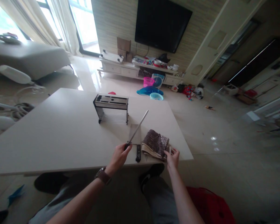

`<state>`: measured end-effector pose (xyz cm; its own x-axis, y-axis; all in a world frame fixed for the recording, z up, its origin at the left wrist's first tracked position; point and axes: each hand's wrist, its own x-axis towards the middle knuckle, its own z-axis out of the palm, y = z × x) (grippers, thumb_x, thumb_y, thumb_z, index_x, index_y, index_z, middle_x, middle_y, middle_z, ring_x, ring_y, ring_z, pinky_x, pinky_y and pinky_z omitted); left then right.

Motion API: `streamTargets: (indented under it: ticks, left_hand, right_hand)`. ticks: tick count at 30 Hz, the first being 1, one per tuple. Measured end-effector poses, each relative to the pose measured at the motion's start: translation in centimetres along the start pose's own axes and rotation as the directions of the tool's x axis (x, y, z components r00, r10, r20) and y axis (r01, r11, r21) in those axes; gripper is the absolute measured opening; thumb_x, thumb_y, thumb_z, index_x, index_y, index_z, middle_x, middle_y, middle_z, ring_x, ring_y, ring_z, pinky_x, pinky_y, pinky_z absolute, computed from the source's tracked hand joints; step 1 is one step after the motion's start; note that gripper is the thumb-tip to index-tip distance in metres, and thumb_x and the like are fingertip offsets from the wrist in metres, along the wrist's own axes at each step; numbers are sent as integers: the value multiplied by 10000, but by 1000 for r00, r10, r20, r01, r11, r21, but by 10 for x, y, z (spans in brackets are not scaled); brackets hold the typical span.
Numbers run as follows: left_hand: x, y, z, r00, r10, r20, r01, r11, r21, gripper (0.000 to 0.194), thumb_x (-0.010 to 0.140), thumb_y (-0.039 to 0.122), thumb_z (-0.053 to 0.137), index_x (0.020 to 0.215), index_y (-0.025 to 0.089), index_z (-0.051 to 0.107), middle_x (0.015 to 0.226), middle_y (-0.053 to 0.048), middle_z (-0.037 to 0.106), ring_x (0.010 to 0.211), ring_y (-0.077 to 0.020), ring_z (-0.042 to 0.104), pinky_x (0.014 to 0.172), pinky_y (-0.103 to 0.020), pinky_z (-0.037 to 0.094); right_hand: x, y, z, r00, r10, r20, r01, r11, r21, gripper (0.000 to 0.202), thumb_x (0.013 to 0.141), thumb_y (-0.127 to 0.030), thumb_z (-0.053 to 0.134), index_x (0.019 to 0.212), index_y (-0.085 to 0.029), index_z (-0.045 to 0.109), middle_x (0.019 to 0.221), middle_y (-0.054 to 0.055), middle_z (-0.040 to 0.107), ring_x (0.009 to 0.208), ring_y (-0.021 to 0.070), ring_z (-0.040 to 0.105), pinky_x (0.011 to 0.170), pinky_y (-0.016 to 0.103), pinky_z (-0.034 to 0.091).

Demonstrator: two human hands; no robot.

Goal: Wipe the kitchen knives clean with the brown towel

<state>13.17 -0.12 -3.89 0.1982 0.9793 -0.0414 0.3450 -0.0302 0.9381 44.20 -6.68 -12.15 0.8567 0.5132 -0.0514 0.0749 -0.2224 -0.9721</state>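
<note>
My left hand is closed round the black handle of a sharpening steel, whose metal rod slants up to the right. Below the rod a cleaver lies flat on the white table, its black handle towards me and its blade partly hidden by the steel. Just right of the cleaver rests a folded brown and beige cloth. At the cloth's right edge, my right hand pinches it between thumb and fingers. A knife rack stands upright farther back, left of the steel.
The white table ends at its front edge near my legs. Beyond it, a blue basket, a pink basket and a blue bag sit on the floor. A red object is at lower right, beside my right arm.
</note>
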Motion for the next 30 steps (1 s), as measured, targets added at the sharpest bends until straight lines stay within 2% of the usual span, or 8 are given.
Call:
streamTargets:
  ticks: [2, 5, 7, 10, 14, 20, 25, 30]
  left_hand:
    - [-3, 3, 2, 1000, -3, 13, 3, 1000, -17, 478, 858, 591, 519, 596, 194, 469, 577, 28, 401, 564, -114, 335, 525, -259, 247]
    - [-7, 3, 5, 998, -26, 52, 30, 997, -72, 470, 858, 592, 522, 609, 197, 464, 569, 32, 404, 542, -108, 346, 506, -250, 251]
    - [-11, 2, 8, 994, -56, 94, 70, 987, -146, 451, 853, 582, 522, 618, 203, 454, 548, 41, 402, 506, -100, 346, 483, -241, 258]
    - [-18, 2, 11, 987, -57, 149, 96, 959, -268, 370, 815, 499, 557, 615, 205, 452, 500, 54, 405, 461, -88, 344, 456, -226, 273]
    - [-28, 4, 14, 989, 33, 144, 27, 921, -389, 232, 756, 378, 613, 672, 162, 590, 525, 24, 534, 511, -114, 482, 500, -220, 404]
    - [-33, 3, 2, 996, 78, 42, -44, 847, -529, 217, 678, 238, 659, 847, 121, 729, 803, -81, 754, 720, -207, 695, 722, -339, 594]
    - [-38, 2, -32, 987, 159, -35, -160, 907, -390, 179, 710, 208, 665, 859, 132, 731, 841, -93, 766, 767, -211, 702, 758, -332, 592]
    - [-49, -8, -61, 977, 192, -97, -214, 913, -348, 212, 754, 213, 610, 924, 138, 712, 917, -94, 767, 805, -204, 698, 770, -319, 585]
  right_hand:
    - [-5, -19, -2, 989, -138, -61, 128, 980, -150, 657, 585, -409, 770, 1153, -199, 514, 1223, 144, 629, 1161, 318, 618, 1022, 482, 500]
    - [-33, -53, 5, 937, -345, 54, 347, 903, -253, 505, 699, -414, 696, 1133, -177, 593, 1253, 166, 611, 1226, 324, 554, 1073, 479, 445]
    - [-62, -74, 16, 904, -336, 263, 389, 903, -182, 385, 778, -430, 656, 1079, -191, 645, 1186, 135, 653, 1130, 289, 604, 978, 434, 500]
    - [-109, -98, 36, 765, -280, 580, 376, 925, -49, 304, 878, -438, 608, 1052, -211, 711, 1193, 106, 685, 1145, 261, 629, 931, 380, 523]
    - [-157, -118, 55, 636, -268, 724, 316, 946, 73, 287, 927, -406, 580, 1095, -224, 725, 1218, 88, 704, 1177, 249, 642, 938, 357, 534]
    - [-195, -141, 70, 628, -224, 745, 267, 962, 64, 280, 872, -336, 636, 1120, -221, 696, 1118, 73, 741, 1048, 231, 699, 889, 342, 564]
    - [-219, -152, 95, 636, -289, 715, 346, 936, 70, 228, 842, -312, 670, 1037, -206, 719, 1065, 79, 736, 1010, 239, 690, 929, 372, 547]
    - [-245, -148, 126, 664, -207, 719, 134, 978, 158, 261, 808, -372, 718, 996, -192, 738, 1032, 76, 749, 1018, 244, 692, 844, 338, 569]
